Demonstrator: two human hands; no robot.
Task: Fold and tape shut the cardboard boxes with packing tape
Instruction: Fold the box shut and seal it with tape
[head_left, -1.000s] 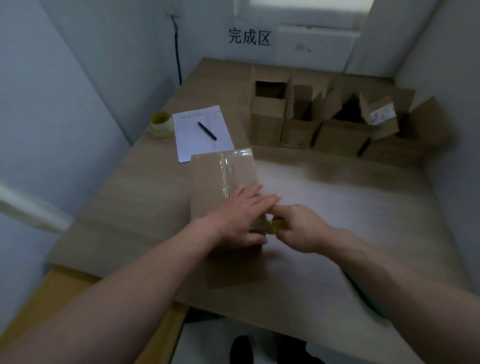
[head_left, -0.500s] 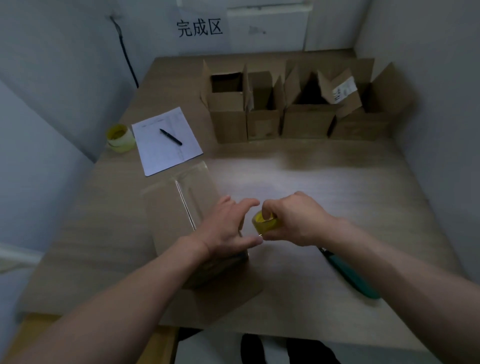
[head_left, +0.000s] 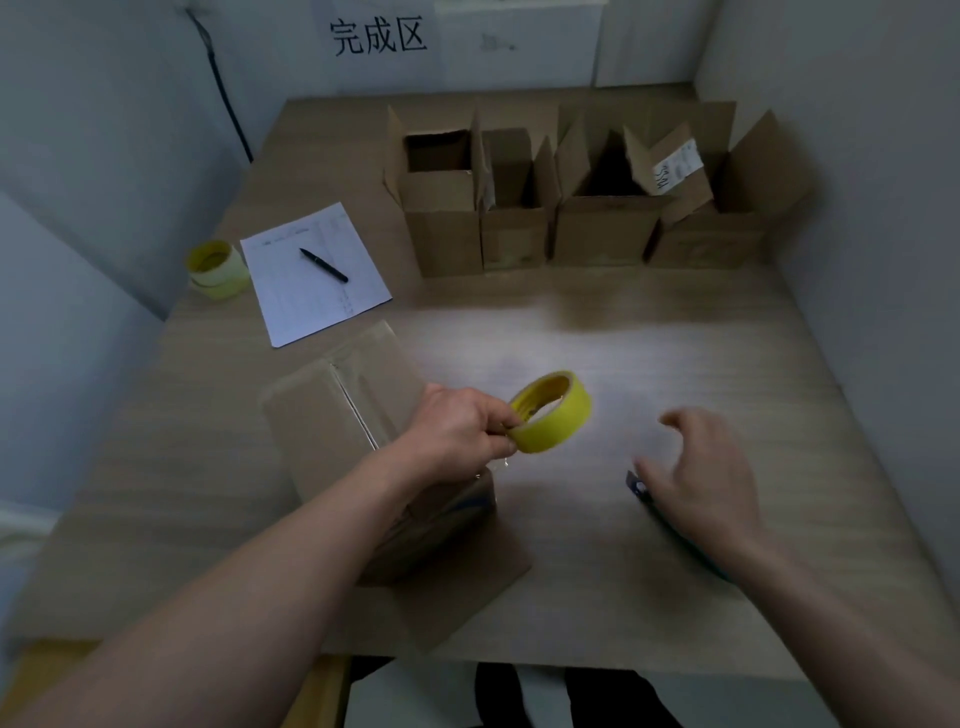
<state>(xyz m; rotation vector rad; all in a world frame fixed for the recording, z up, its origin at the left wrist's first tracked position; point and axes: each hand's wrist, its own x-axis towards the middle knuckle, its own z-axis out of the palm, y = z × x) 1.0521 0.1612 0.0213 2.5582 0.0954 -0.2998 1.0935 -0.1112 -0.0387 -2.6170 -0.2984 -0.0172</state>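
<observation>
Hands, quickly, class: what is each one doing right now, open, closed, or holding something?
Left hand: pinches the yellow tape roll above the taped box.
Right hand: open, fingers spread, holding nothing, over the teal-handled cutter.

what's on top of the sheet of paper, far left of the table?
A black pen lies on the sheet of paper, near its middle. Faint printed lines show, too blurred to read. Nothing else rests on it; what the paper itself covers cannot be seen.
</observation>
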